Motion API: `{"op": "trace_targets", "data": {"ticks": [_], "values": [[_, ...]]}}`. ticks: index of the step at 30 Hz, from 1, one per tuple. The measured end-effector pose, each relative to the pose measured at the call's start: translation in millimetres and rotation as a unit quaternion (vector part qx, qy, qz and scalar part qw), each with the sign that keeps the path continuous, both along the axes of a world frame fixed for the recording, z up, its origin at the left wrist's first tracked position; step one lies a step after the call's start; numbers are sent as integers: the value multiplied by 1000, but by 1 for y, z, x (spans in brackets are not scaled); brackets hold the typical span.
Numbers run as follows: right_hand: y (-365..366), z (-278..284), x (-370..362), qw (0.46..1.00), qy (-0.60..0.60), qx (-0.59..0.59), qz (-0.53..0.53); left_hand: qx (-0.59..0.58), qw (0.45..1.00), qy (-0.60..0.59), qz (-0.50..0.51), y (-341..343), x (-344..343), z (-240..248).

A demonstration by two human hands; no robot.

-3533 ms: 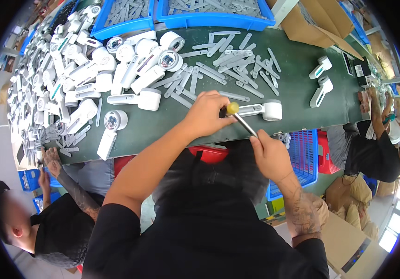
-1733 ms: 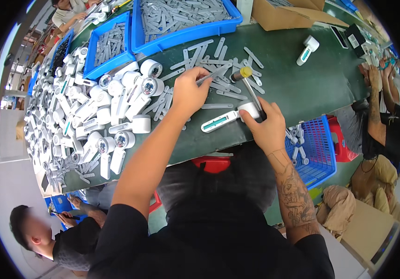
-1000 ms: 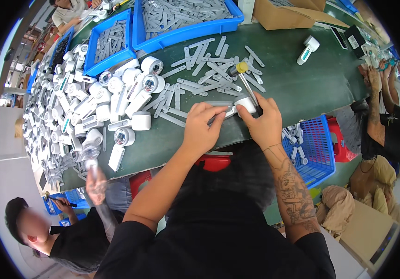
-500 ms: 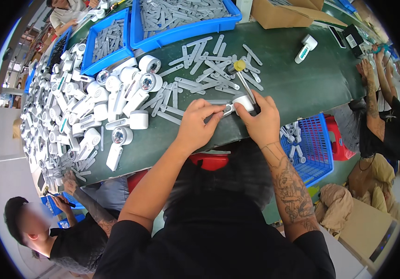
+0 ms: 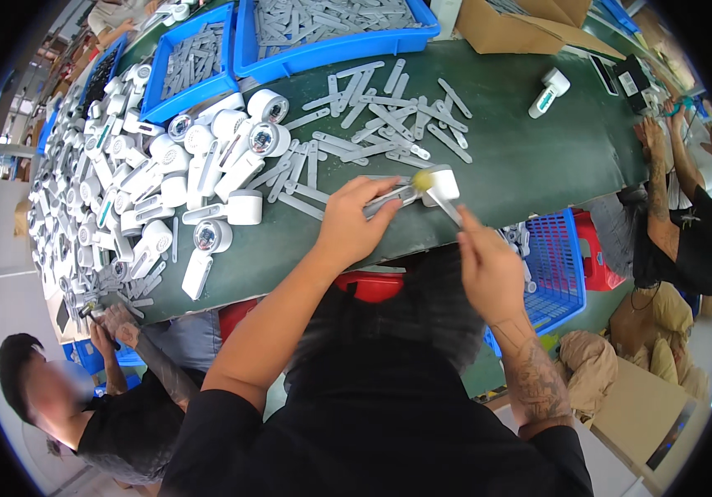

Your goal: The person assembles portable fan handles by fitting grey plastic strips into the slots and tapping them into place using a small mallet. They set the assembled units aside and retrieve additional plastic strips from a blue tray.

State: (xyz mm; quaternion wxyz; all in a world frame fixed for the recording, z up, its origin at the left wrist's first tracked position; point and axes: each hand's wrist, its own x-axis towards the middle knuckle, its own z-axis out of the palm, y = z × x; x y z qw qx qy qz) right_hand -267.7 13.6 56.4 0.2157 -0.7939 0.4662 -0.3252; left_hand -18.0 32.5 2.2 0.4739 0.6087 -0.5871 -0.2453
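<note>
On the green table's near side, my left hand (image 5: 354, 222) is closed around the handle of a white handheld device (image 5: 442, 182). The device has a rounded head, and a grey strip lies along its handle. My right hand (image 5: 488, 269) grips a small hammer (image 5: 445, 207), its yellow head somewhat blurred over the place where handle and device head meet. Whether hammer and device touch, I cannot tell. Loose grey strips (image 5: 381, 120) lie scattered beyond my hands. To the left is a large heap of similar white devices (image 5: 198, 166).
Blue trays of grey strips (image 5: 335, 51) stand along the back, near a cardboard box (image 5: 501, 33). A single white device (image 5: 548, 91) lies at right. Below the edge is a blue basket (image 5: 556, 265). Co-workers sit at left (image 5: 136, 422) and right (image 5: 687, 236).
My right hand has let go of the white device's head and drawn back toward me, now holding the hammer with its head lowered to the device. My left hand stays on the handle.
</note>
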Motion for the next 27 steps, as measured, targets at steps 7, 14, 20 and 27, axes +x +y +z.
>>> {"op": "trace_targets", "data": {"ticks": [7,14,20,27], "values": [[2,-7,2,996,87,-20,2,19,999,30,-6,0,0,-3],[-2,54,11,1000,-1,1,7,-29,985,-167,37,31,28,-4],[2,28,22,995,-44,-65,60,-47,989,-140,-16,26,31,-16],[23,23,-10,959,264,69,69,-63,989,-136,-11,29,31,-23]]}}
